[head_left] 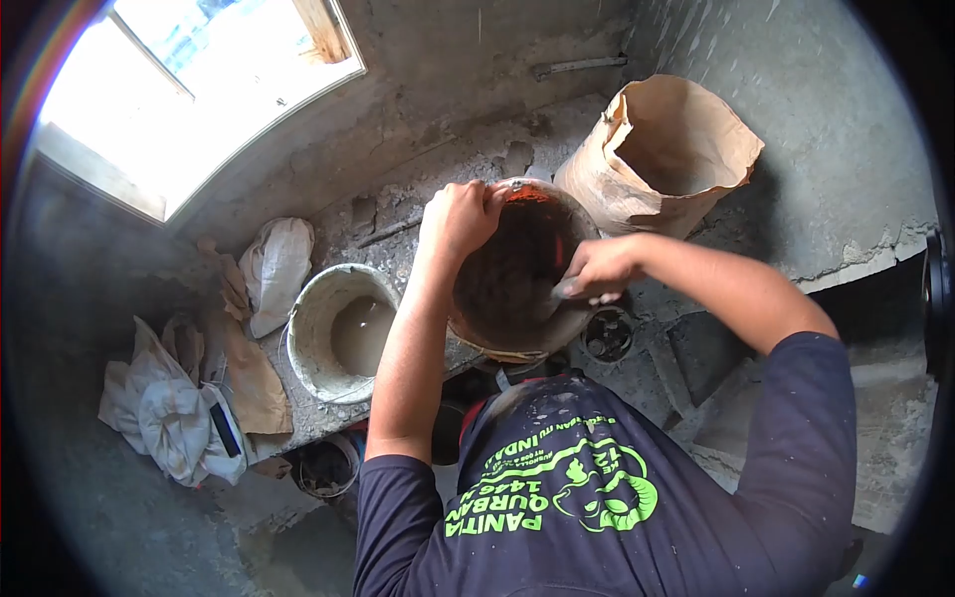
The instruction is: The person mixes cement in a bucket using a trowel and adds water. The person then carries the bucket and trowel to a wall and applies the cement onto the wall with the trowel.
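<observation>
Left to right: well left of the left fingers we log a crumpled white sack (279,274); nearer them, a pale bucket (312,350), crusty-walled, murky water (360,336) inside. Left hand (463,217): fingers hooked over and gripping the far rim of the orange-walled bucket (512,350), which sits right under those fingertips and just left of the right fingers. We judge it heavy at the base, stiff-walled, maybe gritty to grip, not fragile; best hold is the rim, where the left fingers are. Dark stuff inside; motion blur there, so we can't really tell wet mix from dry. Right hand (604,269): fingers clenched round a grey tool (563,290), probably light and rigid, best taken by its handle. Beyond the right fingers, up and right: paper sack (602,187), soft-sided, likely tearable, mouth gaping, brown inner wall showing.
</observation>
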`<state>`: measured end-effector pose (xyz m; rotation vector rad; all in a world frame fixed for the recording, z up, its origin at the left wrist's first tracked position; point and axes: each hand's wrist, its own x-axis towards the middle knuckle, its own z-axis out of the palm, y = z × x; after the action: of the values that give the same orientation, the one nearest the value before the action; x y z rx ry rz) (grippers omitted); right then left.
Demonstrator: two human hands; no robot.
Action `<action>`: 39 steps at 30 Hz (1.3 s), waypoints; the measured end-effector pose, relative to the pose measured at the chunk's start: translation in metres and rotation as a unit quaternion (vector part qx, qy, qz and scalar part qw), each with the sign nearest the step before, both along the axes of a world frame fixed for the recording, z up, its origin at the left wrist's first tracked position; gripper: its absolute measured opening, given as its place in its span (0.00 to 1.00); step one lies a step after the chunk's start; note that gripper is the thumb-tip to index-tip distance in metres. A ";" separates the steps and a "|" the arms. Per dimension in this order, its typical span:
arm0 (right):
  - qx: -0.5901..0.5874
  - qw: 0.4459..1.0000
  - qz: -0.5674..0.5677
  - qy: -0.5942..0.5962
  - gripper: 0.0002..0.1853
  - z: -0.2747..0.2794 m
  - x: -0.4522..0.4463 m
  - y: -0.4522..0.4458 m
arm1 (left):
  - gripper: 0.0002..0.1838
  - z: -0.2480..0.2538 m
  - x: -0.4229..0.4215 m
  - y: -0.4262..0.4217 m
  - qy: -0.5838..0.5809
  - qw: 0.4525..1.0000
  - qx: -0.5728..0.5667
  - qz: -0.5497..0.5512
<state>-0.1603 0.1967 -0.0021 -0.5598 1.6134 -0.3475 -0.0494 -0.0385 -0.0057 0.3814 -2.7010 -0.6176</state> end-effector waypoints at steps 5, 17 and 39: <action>-0.035 0.977 -0.168 -0.127 0.16 -0.021 0.015 0.027 | 0.25 -0.005 0.004 -0.003 0.022 1.000 -0.008 -0.015; -0.086 0.729 -0.407 -0.544 0.23 -0.062 0.022 0.084 | 0.24 0.002 -0.006 0.004 -0.010 1.000 -0.006 -0.002; 0.013 0.724 0.506 0.468 0.16 0.125 0.035 -0.068 | 0.24 0.010 -0.010 0.020 -0.017 0.999 -0.032 -0.005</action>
<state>-0.1254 0.1291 0.1229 -1.6625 1.9200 0.9412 -0.0594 -0.0188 0.0046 0.3668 -2.7492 -0.5312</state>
